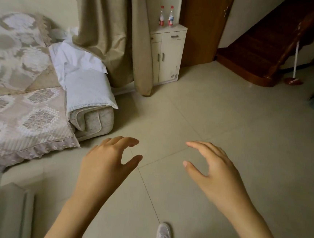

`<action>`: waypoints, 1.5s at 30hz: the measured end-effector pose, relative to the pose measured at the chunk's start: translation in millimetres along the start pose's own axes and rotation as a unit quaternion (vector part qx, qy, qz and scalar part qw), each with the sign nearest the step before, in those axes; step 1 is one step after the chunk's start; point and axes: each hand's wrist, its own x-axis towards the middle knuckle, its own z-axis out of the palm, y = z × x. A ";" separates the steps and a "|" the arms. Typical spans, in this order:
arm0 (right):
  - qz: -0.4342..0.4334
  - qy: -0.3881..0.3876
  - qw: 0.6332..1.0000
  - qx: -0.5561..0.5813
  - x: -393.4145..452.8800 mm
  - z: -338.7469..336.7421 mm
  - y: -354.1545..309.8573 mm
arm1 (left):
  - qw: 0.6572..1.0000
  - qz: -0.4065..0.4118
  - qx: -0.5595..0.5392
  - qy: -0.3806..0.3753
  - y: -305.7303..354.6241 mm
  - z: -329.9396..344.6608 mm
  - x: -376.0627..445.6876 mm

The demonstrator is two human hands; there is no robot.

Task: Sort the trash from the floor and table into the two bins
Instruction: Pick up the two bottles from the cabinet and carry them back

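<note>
Over bare floor (219, 114): my left hand (109, 160) and right hand (212, 167), both spread, empty, poised to gather trash; none visible.

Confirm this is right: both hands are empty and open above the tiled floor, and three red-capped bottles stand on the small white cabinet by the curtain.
One detail is wrong: the head view shows two red-capped bottles on the small white cabinet, not three. The left hand and right hand are indeed empty.
</note>
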 end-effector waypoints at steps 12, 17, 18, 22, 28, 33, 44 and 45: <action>-0.030 -0.038 0.999 0.001 183.7 -9.2 91.4 | 0.999 -0.036 0.037 -0.012 17.4 52.7 168.3; -0.023 -0.035 0.999 -0.004 256.2 -1.7 126.1 | 0.998 -0.046 0.028 -0.014 18.9 83.5 254.9; -0.020 -0.029 0.999 -0.007 272.2 -1.1 132.5 | 0.999 -0.043 0.026 -0.009 19.5 90.9 276.1; -0.020 -0.029 0.999 -0.028 341.7 -0.6 160.1 | 1.000 -0.021 0.016 -0.005 23.9 122.5 364.3; -0.016 -0.004 0.999 -0.038 445.6 -7.0 201.2 | 0.999 0.019 0.012 -0.032 39.6 161.5 483.5; 0.007 0.006 1.000 -0.025 512.4 -13.5 245.8 | 0.998 0.038 0.010 -0.056 61.5 192.1 567.1; -0.001 -0.043 0.999 -0.033 717.2 -44.5 394.9 | 0.998 0.025 0.014 -0.065 136.3 291.0 765.0; -0.005 -0.046 0.998 -0.031 736.6 -50.9 406.0 | 0.998 0.017 0.011 -0.062 144.2 297.5 781.8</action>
